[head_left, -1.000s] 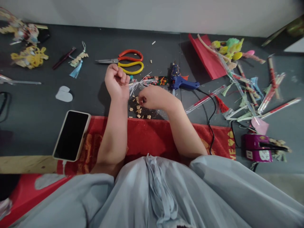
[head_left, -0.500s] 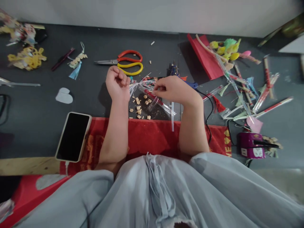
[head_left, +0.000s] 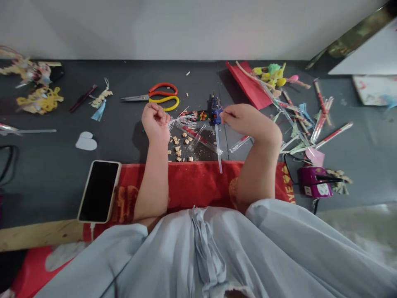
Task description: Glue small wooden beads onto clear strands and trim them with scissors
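My left hand (head_left: 155, 121) is closed in a fist on a bundle of thin white strands (head_left: 182, 120) that fan out to the right. My right hand (head_left: 245, 120) is closed over the blue glue gun (head_left: 215, 112), with its glue stick (head_left: 218, 149) pointing down toward me. Between the hands lie several small tan beads (head_left: 180, 145) and a clear tube with a red core (head_left: 203, 140) on the dark table (head_left: 124, 132).
Red and yellow scissors (head_left: 158, 94) lie behind my left hand. A phone (head_left: 99, 190) rests on the red cloth (head_left: 198, 182) at the left. Red paper (head_left: 249, 85), pompoms and wrapped sticks (head_left: 297, 116) clutter the right, near a purple device (head_left: 313, 181). Tassels (head_left: 101, 99) lie far left.
My right hand moved from the beads to the right and back onto the blue glue gun. The left fist stayed put. The camera tilted up slightly.
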Tool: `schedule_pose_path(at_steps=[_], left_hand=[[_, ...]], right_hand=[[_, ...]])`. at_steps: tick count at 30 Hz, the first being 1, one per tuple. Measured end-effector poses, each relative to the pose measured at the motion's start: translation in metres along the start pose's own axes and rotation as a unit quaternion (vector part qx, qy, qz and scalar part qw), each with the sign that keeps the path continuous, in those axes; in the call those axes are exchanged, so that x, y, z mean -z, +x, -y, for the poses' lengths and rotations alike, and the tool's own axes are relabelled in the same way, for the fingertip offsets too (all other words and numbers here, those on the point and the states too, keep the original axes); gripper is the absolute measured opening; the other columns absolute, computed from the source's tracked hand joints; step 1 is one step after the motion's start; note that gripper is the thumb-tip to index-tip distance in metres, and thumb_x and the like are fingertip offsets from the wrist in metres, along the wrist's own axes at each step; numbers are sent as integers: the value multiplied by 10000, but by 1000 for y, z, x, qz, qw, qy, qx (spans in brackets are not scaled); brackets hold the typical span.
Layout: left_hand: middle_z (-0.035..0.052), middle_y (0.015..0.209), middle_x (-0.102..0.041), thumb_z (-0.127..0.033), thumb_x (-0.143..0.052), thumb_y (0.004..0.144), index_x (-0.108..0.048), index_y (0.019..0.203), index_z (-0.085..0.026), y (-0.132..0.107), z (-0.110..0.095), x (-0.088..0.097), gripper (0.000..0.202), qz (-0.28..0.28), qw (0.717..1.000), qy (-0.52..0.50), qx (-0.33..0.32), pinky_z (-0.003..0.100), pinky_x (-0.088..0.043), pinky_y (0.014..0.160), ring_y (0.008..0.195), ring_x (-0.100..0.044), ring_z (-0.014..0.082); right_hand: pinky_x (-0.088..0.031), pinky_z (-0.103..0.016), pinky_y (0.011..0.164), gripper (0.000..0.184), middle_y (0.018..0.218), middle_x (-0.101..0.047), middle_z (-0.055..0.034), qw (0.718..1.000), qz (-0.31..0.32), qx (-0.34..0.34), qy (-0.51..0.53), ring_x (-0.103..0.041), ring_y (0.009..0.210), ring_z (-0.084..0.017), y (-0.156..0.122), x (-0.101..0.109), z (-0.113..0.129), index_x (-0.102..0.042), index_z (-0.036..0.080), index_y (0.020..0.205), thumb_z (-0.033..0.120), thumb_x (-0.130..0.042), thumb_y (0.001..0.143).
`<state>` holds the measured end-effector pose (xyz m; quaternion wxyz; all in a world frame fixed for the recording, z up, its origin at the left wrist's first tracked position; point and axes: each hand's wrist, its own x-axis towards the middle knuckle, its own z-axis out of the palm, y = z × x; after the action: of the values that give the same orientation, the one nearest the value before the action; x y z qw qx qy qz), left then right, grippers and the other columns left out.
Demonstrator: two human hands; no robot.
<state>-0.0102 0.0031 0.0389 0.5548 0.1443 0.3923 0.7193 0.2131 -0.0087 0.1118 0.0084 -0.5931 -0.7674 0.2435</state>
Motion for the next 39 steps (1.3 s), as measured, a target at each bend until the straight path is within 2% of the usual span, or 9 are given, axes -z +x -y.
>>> schedule_pose_path(at_steps=[4, 9, 13, 16, 20, 28, 32, 39], left_hand=[[-63, 456, -338, -62, -391, 748, -384, 580, -205, 0, 6, -1, 221, 22, 998, 50, -9, 231, -215, 429, 362, -242, 54], [-65, 451, -341, -114, -431, 751, -391, 579, -208, 3, 10, 3, 200, 25, 996, 87, -15, 230, -224, 428, 359, -254, 54], [-67, 453, -343, -153, -479, 748, -409, 586, -213, 5, 13, 6, 187, 55, 994, 85, -41, 238, -219, 420, 351, -258, 53], [-64, 450, -353, -152, -489, 725, -416, 587, -213, 4, 14, 5, 167, 56, 993, 92, -48, 235, -218, 414, 353, -257, 50], [-64, 458, -360, -153, -494, 700, -426, 579, -211, -2, 14, 0, 151, 53, 990, 121, -48, 227, -225, 419, 366, -264, 45], [-64, 454, -378, -158, -526, 699, -471, 569, -209, -15, 11, -13, 150, 98, 982, 146, -67, 216, -228, 415, 368, -287, 44], [-57, 450, -425, -114, -524, 674, -510, 555, -196, -23, 8, -23, 146, 105, 978, 163, -74, 205, -228, 407, 369, -306, 38], [-44, 444, -439, -42, -483, 713, -527, 535, -181, -40, -4, -42, 230, 131, 968, 188, -102, 212, -219, 399, 361, -318, 40]], right_hand=[[-342, -310, 660, 218, 748, -592, -45, 1000, -16, -24, 3, -494, 692, -160, -7, 9, -7, -523, 205, 688, 224, -387, 858], [-312, -304, 626, 225, 650, -502, -19, 999, -28, -38, 6, -437, 633, -142, -25, 22, -9, -448, 204, 642, 224, -391, 858], [-293, -292, 616, 228, 652, -519, -15, 999, -12, -50, 7, -431, 623, -137, -37, 20, -21, -457, 203, 638, 237, -396, 855], [-290, -288, 607, 228, 671, -562, -23, 998, -14, -52, 14, -464, 631, -148, -39, 14, -36, -493, 208, 648, 259, -402, 851], [-315, -293, 614, 215, 690, -583, -33, 998, -9, -65, 22, -485, 649, -166, -35, 11, -51, -505, 214, 658, 259, -403, 841], [-339, -310, 636, 264, 664, -551, -49, 993, -18, -98, 54, -477, 650, -179, -43, 22, -67, -485, 210, 643, 293, -378, 870], [-348, -321, 639, 264, 648, -541, -42, 992, -19, -104, 65, -496, 649, -186, -48, 24, -74, -497, 218, 650, 271, -371, 876], [-364, -336, 650, 270, 678, -570, -58, 990, -20, -112, 77, -519, 670, -200, -53, 27, -83, -494, 216, 655, 262, -361, 886]])
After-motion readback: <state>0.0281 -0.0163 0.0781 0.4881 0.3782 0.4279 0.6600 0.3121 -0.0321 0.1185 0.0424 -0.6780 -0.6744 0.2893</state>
